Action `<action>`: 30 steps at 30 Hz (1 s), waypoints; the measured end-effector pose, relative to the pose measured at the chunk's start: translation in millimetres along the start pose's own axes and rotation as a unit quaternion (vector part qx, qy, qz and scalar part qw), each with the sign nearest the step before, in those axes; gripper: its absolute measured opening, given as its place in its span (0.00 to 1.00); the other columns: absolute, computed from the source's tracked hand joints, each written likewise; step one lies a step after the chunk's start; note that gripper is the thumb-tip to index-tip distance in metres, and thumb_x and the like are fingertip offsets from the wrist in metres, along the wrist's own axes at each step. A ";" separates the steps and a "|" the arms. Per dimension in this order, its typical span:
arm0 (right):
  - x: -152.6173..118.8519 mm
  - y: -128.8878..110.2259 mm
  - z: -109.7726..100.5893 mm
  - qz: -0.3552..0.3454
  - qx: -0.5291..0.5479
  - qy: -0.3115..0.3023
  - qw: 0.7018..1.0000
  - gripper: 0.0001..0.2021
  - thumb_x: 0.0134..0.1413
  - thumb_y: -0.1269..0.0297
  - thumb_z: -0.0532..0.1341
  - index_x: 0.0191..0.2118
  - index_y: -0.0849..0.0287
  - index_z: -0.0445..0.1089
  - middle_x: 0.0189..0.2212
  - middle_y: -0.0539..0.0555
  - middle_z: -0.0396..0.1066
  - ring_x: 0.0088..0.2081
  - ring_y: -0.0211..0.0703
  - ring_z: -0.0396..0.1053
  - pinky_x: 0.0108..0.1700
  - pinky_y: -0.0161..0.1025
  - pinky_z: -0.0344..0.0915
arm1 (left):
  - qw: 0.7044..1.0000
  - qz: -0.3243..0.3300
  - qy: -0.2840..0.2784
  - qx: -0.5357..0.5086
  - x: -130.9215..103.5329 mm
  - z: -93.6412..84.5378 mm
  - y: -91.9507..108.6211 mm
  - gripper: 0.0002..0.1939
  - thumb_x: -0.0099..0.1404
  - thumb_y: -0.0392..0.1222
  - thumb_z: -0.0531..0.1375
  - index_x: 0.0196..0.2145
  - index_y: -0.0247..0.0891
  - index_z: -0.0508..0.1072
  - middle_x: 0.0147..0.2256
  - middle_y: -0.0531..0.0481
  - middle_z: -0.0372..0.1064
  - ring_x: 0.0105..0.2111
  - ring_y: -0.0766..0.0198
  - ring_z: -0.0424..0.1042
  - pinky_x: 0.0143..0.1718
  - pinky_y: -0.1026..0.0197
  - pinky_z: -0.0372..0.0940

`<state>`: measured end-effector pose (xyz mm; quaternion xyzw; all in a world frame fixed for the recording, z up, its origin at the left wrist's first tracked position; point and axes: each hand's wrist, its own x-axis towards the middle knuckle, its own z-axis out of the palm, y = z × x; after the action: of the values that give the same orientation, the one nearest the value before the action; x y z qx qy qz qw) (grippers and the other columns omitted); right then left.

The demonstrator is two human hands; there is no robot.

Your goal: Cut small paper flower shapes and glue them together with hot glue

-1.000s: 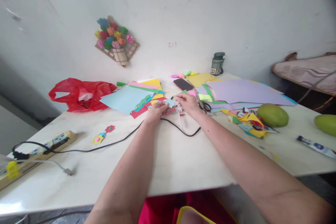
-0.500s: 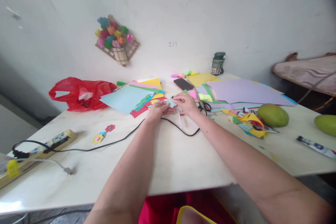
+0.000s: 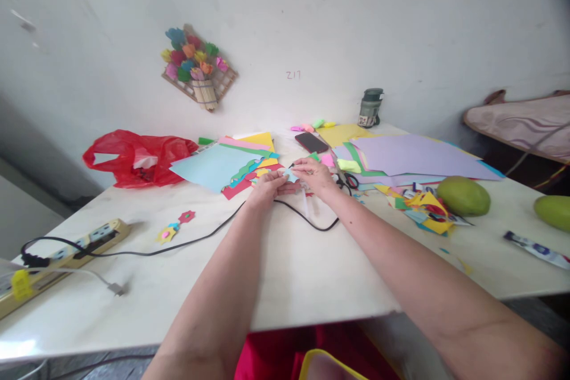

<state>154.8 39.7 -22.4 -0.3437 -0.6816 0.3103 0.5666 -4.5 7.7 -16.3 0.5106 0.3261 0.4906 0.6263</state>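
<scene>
A small light blue paper cutout [image 3: 291, 174] is held between my two hands near the middle of the table. My left hand [image 3: 268, 185] is closed on its left side, palm partly turned up. My right hand [image 3: 315, 174] pinches at its right side, fingertips together. Just below the hands, a whitish stick-like piece [image 3: 305, 199] shows, partly hidden, likely with a black cord [image 3: 312, 224] running beside it. Black-handled scissors [image 3: 350, 180] lie right of my right hand. Red paper [image 3: 236, 189] lies left of my left hand.
Paper flowers [image 3: 167, 233] lie at left, near a power strip [image 3: 95, 237]. A red plastic bag [image 3: 129, 154], blue paper [image 3: 209, 166] and a phone [image 3: 311, 142] are behind. Purple paper [image 3: 414, 153], paper scraps [image 3: 423, 208], a green mango [image 3: 463, 196] and a tube [image 3: 537, 249] are at right.
Both hands stay almost in place on the light blue cutout. The cutout has tilted slightly between the fingers; nothing else has visibly moved.
</scene>
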 end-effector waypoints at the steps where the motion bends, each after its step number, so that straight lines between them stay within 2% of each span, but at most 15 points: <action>1: -0.2 -0.1 -0.1 0.000 -0.002 -0.001 1.000 0.04 0.43 0.66 0.64 0.28 0.57 0.77 0.39 0.55 0.70 0.41 0.44 0.68 0.43 0.44 0.67 | 1.000 0.000 -0.001 0.001 -0.1 0.2 0.1 0.14 0.50 0.43 0.67 0.31 0.32 0.71 0.28 0.45 0.74 0.33 0.54 0.76 0.43 0.50 0.68; 15: -0.4 -3.1 -1.3 -0.009 -0.048 -0.008 0.999 0.04 0.44 0.68 0.64 0.28 0.56 0.77 0.41 0.55 0.70 0.42 0.44 0.69 0.44 0.42 0.67 | 1.000 -0.006 -0.001 -0.001 -1.3 3.2 2.5 0.12 0.51 0.41 0.66 0.31 0.31 0.71 0.28 0.44 0.74 0.33 0.54 0.76 0.43 0.49 0.69; 21: 0.5 -4.9 -4.6 -0.014 -0.053 -0.010 0.998 0.05 0.44 0.68 0.64 0.30 0.55 0.77 0.42 0.55 0.71 0.45 0.45 0.68 0.45 0.43 0.66 | 1.000 -0.005 0.007 -0.009 -0.5 2.7 1.4 0.12 0.51 0.40 0.66 0.31 0.32 0.70 0.28 0.45 0.74 0.32 0.55 0.76 0.41 0.53 0.69; 25: 2.1 -9.1 -8.2 -0.017 -0.037 0.022 0.999 0.06 0.44 0.65 0.64 0.31 0.55 0.77 0.43 0.55 0.71 0.46 0.46 0.68 0.46 0.44 0.65 | 1.000 -0.013 0.017 -0.002 -0.6 2.3 0.5 0.12 0.52 0.41 0.66 0.32 0.32 0.70 0.29 0.44 0.75 0.33 0.55 0.76 0.40 0.54 0.69; 27: 2.4 -11.9 -9.6 0.010 -0.025 0.051 0.998 0.08 0.43 0.63 0.64 0.33 0.57 0.77 0.41 0.56 0.72 0.43 0.45 0.68 0.45 0.43 0.65 | 1.000 -0.013 0.020 0.004 -0.5 2.0 0.1 0.13 0.53 0.42 0.65 0.33 0.32 0.70 0.30 0.44 0.75 0.35 0.55 0.76 0.41 0.54 0.69; 30: 1.6 -16.1 -10.4 0.091 -0.005 0.067 0.994 0.11 0.43 0.58 0.63 0.32 0.59 0.75 0.34 0.55 0.74 0.37 0.44 0.69 0.40 0.41 0.65 | 1.000 -0.008 0.015 0.010 0.0 1.3 -0.7 0.13 0.53 0.43 0.66 0.33 0.33 0.69 0.32 0.44 0.75 0.36 0.55 0.76 0.42 0.53 0.68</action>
<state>163.0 32.1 -6.7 -0.4272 -0.6093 0.3337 0.5786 -3.1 7.4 -16.7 0.5066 0.3445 0.4901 0.6200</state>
